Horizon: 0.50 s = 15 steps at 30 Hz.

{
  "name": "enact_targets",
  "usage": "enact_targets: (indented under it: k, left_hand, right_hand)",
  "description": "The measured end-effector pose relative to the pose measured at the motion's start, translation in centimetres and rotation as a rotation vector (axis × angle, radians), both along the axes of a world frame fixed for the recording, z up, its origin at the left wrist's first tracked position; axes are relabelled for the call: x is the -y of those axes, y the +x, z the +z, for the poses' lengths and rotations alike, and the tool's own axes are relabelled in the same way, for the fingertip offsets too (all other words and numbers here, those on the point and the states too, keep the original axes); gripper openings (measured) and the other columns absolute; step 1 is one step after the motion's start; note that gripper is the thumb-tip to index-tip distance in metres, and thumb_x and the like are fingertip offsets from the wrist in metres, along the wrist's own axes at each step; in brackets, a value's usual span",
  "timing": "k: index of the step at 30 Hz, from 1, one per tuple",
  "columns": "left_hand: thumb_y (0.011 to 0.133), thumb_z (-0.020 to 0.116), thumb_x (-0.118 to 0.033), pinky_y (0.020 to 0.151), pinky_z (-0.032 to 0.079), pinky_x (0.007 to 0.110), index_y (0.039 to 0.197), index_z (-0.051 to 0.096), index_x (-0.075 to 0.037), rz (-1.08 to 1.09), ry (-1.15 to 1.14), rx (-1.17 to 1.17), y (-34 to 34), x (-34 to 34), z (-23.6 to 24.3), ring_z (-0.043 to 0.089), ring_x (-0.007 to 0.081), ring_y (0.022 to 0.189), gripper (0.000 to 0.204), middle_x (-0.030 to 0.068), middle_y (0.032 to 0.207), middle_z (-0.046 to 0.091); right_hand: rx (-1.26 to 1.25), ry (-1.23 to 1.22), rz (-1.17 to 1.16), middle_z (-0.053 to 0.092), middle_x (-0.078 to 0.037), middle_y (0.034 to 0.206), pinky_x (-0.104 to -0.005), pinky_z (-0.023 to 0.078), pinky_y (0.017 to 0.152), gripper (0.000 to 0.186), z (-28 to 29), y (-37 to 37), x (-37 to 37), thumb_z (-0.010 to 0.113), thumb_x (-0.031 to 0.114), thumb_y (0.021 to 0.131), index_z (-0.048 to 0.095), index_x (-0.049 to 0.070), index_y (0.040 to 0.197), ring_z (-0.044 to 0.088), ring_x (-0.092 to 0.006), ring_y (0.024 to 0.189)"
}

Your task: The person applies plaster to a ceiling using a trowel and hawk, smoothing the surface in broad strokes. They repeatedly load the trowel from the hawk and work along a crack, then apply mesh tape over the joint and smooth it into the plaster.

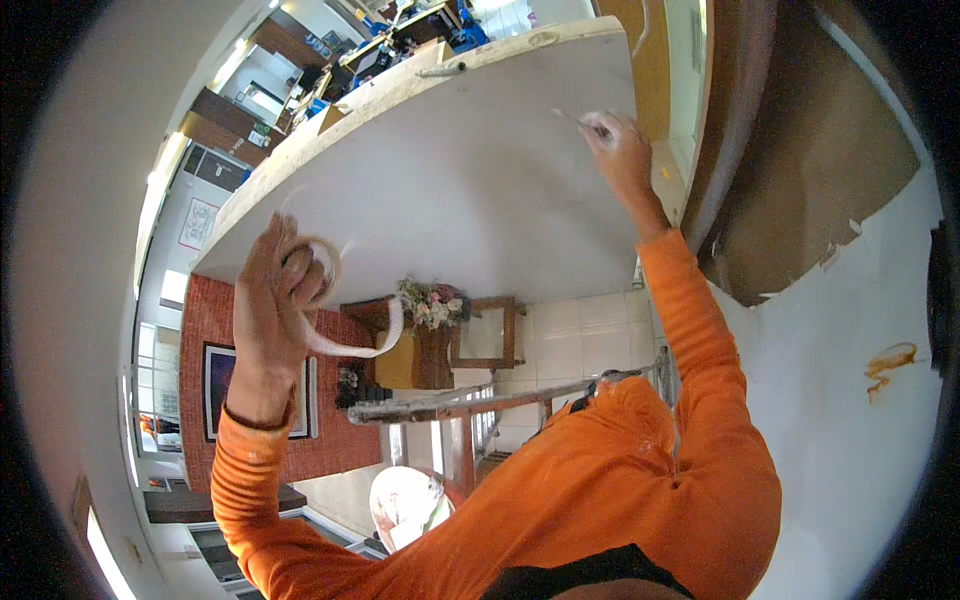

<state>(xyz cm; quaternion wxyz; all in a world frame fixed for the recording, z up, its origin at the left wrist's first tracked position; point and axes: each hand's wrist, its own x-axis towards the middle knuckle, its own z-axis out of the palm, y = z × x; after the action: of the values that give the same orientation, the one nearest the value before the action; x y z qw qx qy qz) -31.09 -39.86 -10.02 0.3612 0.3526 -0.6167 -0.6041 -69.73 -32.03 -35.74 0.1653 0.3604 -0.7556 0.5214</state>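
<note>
My left hand [268, 310] is raised at the left, its fingers through and round a roll of pale tape [328, 262]. A loose white strip [385, 340] curls down from the roll and back up. At the upper right, my right hand [622, 155] is closed in a pinch in front of the panel. A small thin thing pokes out from its fingertips, too blurred to name. Between and behind both hands stands a large smooth grey-white panel [480, 180]. On the panel's rough top ledge lies a slim dark tool [442, 70].
A metal ladder or scaffold rail [470, 402] crosses just below the panel. Far beneath are a white bucket [405, 500], a bouquet of flowers [432, 305] and a wooden chair [495, 340]. Brown board with a torn white edge [830, 245] stands close at the right.
</note>
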Motion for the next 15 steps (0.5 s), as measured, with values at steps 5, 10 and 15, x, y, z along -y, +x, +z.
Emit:
enact_targets:
  k: [5, 10, 15]
  left_hand:
    - [0.108, 0.047, -0.030, 0.077, 0.056, 0.025, 0.126, 0.057, -0.007, -0.123, 0.143, -0.036, 5.6, 1.0, -1.0, 0.065, 0.0138, 0.086, 0.031, 0.0052, 0.101, 0.065]
    - [0.108, 0.046, -0.031, 0.079, 0.057, 0.037, 0.110, 0.060, -0.012, 0.112, 0.208, -0.016, 4.9, -0.8, -0.6, 0.063, 0.0137, 0.079, 0.024, 0.0018, 0.091, 0.066]
    - [0.108, 0.048, -0.037, 0.082, 0.052, 0.042, 0.099, 0.056, -0.015, -0.033, 0.340, -0.201, 3.8, -0.2, -1.6, 0.049, 0.0097, 0.062, 0.025, -0.0043, 0.069, 0.048]
  right_hand:
    - [-0.275, -0.023, -0.051, 0.067, -0.010, 0.097, -0.0466, 0.052, 0.084, 0.012, 3.0, -8.0, 11.2, 0.065, 0.018, 0.090, 0.073, 0.013, 0.098, 0.062, -0.0343, 0.100]
    - [-0.471, 0.067, -0.139, 0.065, -0.009, 0.100, -0.0474, 0.053, 0.083, 0.012, 5.1, -15.5, 19.9, 0.064, 0.019, 0.090, 0.073, 0.014, 0.097, 0.061, -0.0339, 0.103]
    - [-0.519, 0.181, -0.185, 0.065, -0.008, 0.105, -0.0536, 0.044, 0.087, 0.017, 3.9, -16.9, 26.1, 0.060, 0.019, 0.089, 0.074, 0.012, 0.096, 0.058, -0.0289, 0.111]
